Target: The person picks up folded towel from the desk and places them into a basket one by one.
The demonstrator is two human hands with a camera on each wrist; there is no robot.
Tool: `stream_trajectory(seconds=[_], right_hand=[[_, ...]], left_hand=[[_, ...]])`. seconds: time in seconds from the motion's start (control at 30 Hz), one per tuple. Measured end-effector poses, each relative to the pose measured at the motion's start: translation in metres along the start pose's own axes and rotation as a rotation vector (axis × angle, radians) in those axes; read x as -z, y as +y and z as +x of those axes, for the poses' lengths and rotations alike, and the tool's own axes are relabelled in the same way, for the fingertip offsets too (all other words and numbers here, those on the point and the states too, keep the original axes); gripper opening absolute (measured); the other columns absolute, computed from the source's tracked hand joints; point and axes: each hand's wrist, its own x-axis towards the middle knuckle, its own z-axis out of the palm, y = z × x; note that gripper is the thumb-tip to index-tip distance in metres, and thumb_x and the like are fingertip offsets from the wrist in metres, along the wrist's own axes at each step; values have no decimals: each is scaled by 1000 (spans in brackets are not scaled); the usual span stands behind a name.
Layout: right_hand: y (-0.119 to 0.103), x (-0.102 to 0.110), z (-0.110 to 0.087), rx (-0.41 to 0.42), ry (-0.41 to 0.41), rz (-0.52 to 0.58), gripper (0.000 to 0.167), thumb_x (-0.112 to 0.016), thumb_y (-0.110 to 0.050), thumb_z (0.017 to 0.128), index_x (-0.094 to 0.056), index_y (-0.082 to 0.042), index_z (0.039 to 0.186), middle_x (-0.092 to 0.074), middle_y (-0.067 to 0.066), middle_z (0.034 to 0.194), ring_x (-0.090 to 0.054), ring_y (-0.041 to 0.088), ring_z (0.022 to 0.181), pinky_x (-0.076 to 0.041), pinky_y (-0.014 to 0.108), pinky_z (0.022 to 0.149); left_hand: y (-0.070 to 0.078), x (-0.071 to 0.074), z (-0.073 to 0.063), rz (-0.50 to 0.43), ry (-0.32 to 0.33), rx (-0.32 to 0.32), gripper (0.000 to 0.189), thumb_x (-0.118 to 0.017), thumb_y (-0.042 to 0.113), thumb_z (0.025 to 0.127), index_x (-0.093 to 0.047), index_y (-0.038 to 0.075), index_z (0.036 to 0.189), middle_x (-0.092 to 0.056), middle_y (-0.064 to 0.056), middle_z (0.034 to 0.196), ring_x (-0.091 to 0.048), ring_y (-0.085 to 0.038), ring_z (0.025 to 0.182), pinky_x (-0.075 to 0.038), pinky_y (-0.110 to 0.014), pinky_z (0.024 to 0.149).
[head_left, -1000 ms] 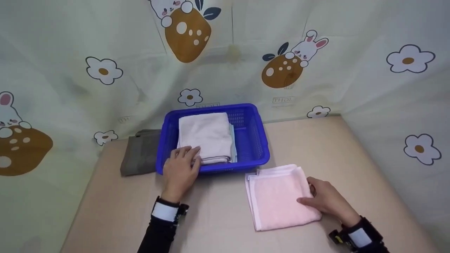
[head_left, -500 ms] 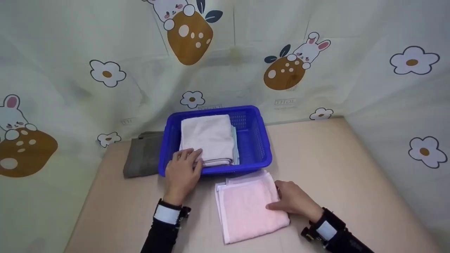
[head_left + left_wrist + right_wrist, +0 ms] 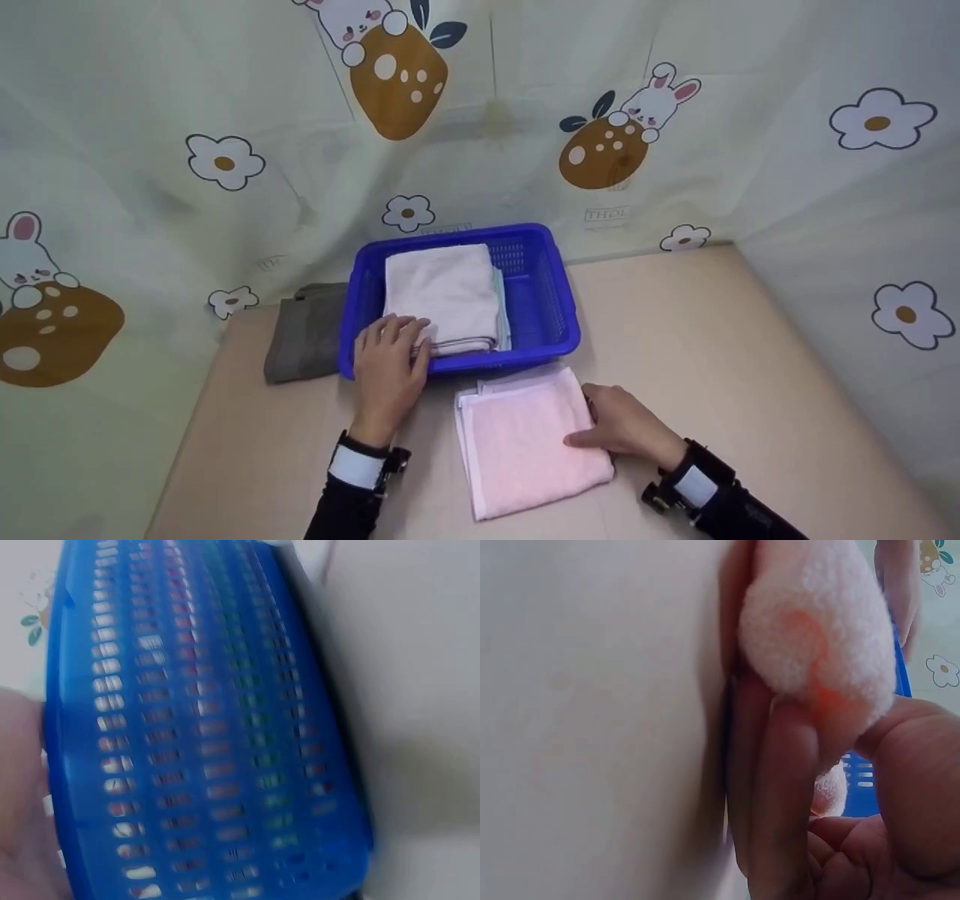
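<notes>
A folded pink towel (image 3: pixel 529 442) lies over the table in front of the basket, its left edges showing several layers. My right hand (image 3: pixel 630 427) pinches its right side, thumb on top and fingers underneath. In the right wrist view, the thick rolled edge of the pink towel (image 3: pixel 817 622) sits between thumb and fingers. A blue plastic basket (image 3: pixel 566 322) holds a folded white towel (image 3: pixel 442 292), with a light-blue cloth (image 3: pixel 502 307) peeking out under its right side. My left hand (image 3: pixel 390 375) reaches over the basket's front rim, fingers loosely bent against the white towel's front left corner.
A folded grey-brown cloth (image 3: pixel 304 337) lies left of the basket, partly hidden by it. The beige table (image 3: pixel 675 322) meets a curtain (image 3: pixel 510 165) printed with rabbits and flowers at the back and sides. Side slots of the basket (image 3: pixel 202 727) fill the left wrist view.
My right hand has brought the pink towel to the left and slightly nearer me, below the basket's front; it barely shifts in the last half second. The left hand stays at the basket rim.
</notes>
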Motion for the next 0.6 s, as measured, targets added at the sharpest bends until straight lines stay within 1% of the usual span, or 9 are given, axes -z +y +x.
stream_trajectory(seconds=[0.07,0.1,0.17,0.2,0.27,0.33,0.4,0.5,0.6], right_hand=[[2,0,1,-2,-4,0,52,-93,-34,73,-66,-3,105,-64,0,84,-58,16,78,-50,35,69],[2,0,1,-5,-5,2,51,-93,-34,73,-66,-3,104,-63,0,83,-57,16,77,-49,34,68],[2,0,1,-14,-6,9,51,-93,-34,73,-65,-4,102,-61,0,81,-56,15,75,-47,32,65],[2,0,1,-16,-7,10,50,-93,-34,73,-65,-4,101,-60,0,80,-55,15,74,-46,32,64],[2,-1,2,-19,-12,7,50,-93,-34,73,-63,-5,100,-58,0,78,-54,15,72,-44,30,62],[1,-1,2,-25,-15,2,50,-93,-35,73,-62,-6,99,-57,-1,78,-53,15,72,-43,30,62],[1,0,2,-29,-12,-5,49,-93,-34,72,-61,-6,97,-57,-1,77,-53,16,72,-43,31,62],[1,1,1,-38,-6,-7,48,-93,-34,72,-61,-7,96,-57,-1,78,-53,16,73,-44,32,63],[0,1,1,-42,-11,-4,49,-93,-36,72,-62,-8,97,-59,-1,79,-54,16,73,-45,32,63]], left_hand=[[9,4,-2,-56,69,-56,9,-72,18,93,-74,12,99,-70,-6,95,-64,-29,95,-49,-45,87],[14,7,-4,-82,78,-78,5,-73,17,93,-72,12,93,-67,-3,87,-63,-24,84,-50,-39,79],[24,13,-10,-118,30,-100,14,-73,20,94,-66,14,83,-60,3,72,-55,-15,65,-45,-29,60],[28,15,-14,-127,-26,-95,18,-73,23,94,-64,16,80,-56,6,67,-50,-10,59,-40,-26,54],[34,19,-25,-139,-182,-61,26,-73,29,96,-61,19,75,-48,12,60,-41,-4,52,-33,-22,49],[37,20,-37,-127,-350,-19,32,-72,38,96,-62,21,72,-44,14,57,-38,-2,51,-31,-22,50],[37,21,-48,-118,-495,28,36,-69,45,96,-63,21,71,-43,14,56,-38,-3,53,-31,-23,52],[37,20,-57,-123,-653,98,43,-66,55,95,-65,16,77,-49,9,61,-45,-9,57,-35,-29,54],[37,17,-61,-140,-753,176,55,-65,64,91,-66,9,91,-58,2,70,-53,-16,63,-40,-35,57]])
